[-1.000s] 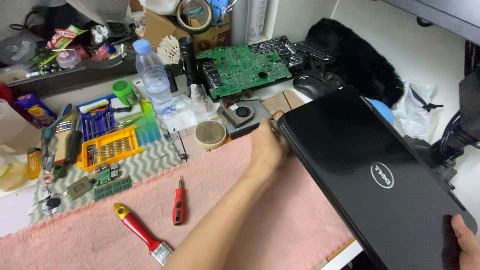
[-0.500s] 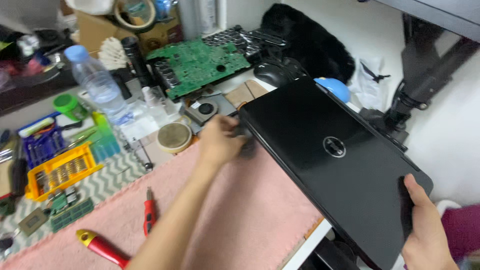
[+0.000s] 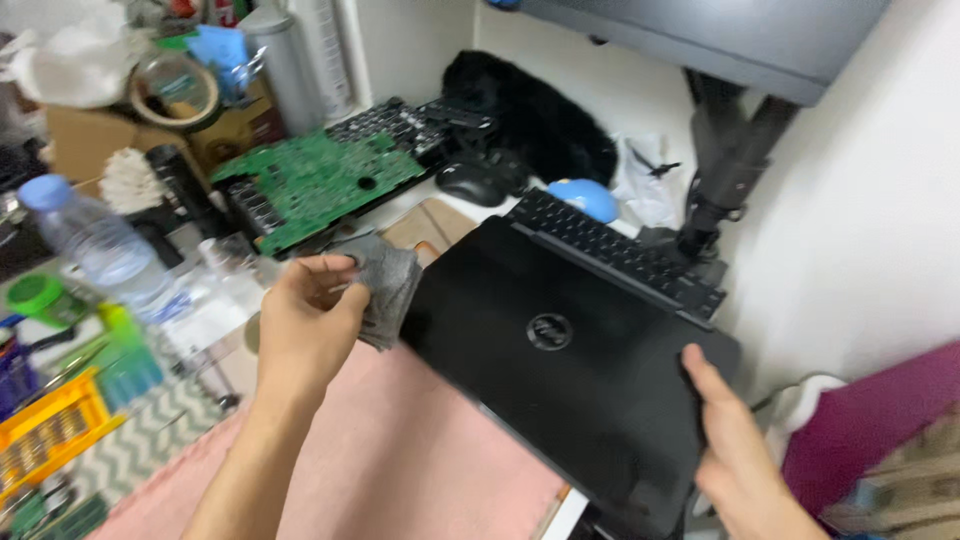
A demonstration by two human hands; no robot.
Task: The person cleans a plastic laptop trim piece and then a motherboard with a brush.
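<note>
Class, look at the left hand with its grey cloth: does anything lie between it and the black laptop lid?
Nothing visible does. The left hand holds the grey cloth right at the edge of the black laptop.

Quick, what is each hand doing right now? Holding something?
Left hand: closed, pinching a grey cloth beside the black laptop.
Right hand: open, fingers resting flat on the laptop's near corner, steadying it.
</note>
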